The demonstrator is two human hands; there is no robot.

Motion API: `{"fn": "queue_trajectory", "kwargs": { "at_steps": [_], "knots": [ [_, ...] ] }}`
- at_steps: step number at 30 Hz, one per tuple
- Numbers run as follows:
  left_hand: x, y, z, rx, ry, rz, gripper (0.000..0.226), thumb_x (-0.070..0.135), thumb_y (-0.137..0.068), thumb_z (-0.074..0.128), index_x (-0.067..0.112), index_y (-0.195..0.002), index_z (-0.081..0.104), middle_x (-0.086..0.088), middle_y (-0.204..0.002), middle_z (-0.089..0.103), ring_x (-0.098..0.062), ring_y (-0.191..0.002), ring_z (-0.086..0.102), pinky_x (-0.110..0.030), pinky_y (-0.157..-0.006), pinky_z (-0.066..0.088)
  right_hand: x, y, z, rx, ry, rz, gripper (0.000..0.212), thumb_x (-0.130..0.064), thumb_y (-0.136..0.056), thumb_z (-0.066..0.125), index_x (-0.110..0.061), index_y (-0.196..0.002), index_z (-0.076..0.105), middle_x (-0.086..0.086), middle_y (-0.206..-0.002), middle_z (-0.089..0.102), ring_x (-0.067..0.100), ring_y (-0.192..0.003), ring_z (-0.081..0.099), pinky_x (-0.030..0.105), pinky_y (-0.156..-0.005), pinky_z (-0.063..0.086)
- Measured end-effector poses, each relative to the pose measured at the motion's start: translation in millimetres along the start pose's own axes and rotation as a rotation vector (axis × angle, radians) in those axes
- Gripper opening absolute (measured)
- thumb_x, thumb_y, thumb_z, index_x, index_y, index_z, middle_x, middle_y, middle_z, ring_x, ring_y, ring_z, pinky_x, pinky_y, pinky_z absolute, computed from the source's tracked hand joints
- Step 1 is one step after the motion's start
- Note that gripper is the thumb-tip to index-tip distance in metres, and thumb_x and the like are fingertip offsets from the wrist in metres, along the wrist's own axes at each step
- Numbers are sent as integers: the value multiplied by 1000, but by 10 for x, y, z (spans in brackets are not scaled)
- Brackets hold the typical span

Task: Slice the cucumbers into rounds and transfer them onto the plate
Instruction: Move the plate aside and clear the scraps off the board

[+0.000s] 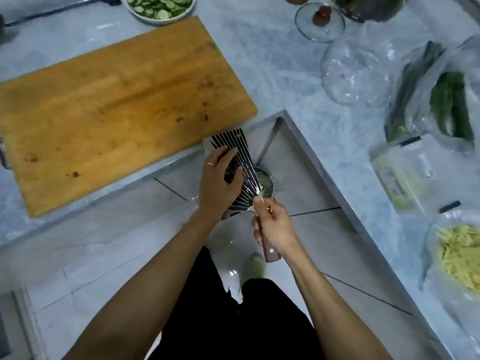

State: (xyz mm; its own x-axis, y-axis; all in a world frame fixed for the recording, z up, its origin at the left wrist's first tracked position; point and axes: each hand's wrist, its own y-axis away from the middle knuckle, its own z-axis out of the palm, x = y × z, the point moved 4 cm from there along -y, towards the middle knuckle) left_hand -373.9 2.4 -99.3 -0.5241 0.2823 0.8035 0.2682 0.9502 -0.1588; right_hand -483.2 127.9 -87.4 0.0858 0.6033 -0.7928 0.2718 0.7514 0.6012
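right hand (272, 224) is wrapped around the brown handle of the cleaver (235, 162), fingers curled tight on it, the handle's end poking out below the fist. the blade shows black and silver stripes and is held out past the counter edge, over the floor, near the corner of the wooden cutting board (117, 107). left hand (220, 183) lies flat against the blade's face, fingers straight and pressing along it, a ring on one finger. something green sits under that palm on the blade, too hidden by the fingers to name for sure. just beyond the blade there's a small round container (266, 181) with pale green bits in it, half covered by the blade, so what it is stays unclear.

the cucumber rounds (158, 5) are well away from both hands, piled in the white plate (166, 20) at the top edge past the far side of the board; the plate is cut off by the frame. the board itself carries only dark stains.

over on the right counter: a glass lid (320, 22), a clear plastic bag (353, 66), bagged dark green vegetables (452, 107), blurred through the plastic, and a bag of yellow shreds (459, 253) cut off at the right edge.
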Motion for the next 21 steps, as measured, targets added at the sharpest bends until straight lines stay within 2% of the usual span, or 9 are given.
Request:
{"fn": "queue_trajectory", "kwargs": {
  "at_steps": [3,9,12,15,21],
  "knots": [
    [108,260,490,-49,-11,0,35,25,-94,62,12,-126,63,-10,-133,55,-24,-124,49,-30,-106,38,346,95,-383,43,-34,56,36,-38,-104,46,-16,-75,44,2,-52,49,22,-37,44,25,-39,38],
    [-180,693,1338,-194,-9,-94,37,30,-97,58,16,-131,60,-9,-135,52,-24,-125,48,-32,-107,39,1023,5,-791,52,-50,179,37,-40,-104,45,-15,-77,47,5,-55,49,20,-39,45,26,-41,40],
    [-418,699,1692,-228,-22,-106,38,29,-96,60,16,-131,60,-9,-135,53,-24,-124,49,-28,-105,38,1289,-269,-904,72,-23,205,38,-41,-104,45,-14,-76,48,5,-56,51,20,-39,46,26,-41,41],
    [-712,615,2040,-250,-12,-83,39,30,-94,62,14,-130,61,-12,-132,55,-25,-121,52,-34,-103,43,1542,-628,-965,106,-22,234,38,-41,-104,45,-12,-79,51,5,-56,51,19,-37,47,26,-42,42],
    [-1349,412,2789,-268,21,-66,46,36,-96,55,8,-133,57,-16,-130,58,-27,-121,54,-34,-103,42,2030,-1377,-1047,186,49,229,47,-42,-104,43,4,-96,56,10,-59,51,18,-36,48,22,-39,39]
  ]
}}
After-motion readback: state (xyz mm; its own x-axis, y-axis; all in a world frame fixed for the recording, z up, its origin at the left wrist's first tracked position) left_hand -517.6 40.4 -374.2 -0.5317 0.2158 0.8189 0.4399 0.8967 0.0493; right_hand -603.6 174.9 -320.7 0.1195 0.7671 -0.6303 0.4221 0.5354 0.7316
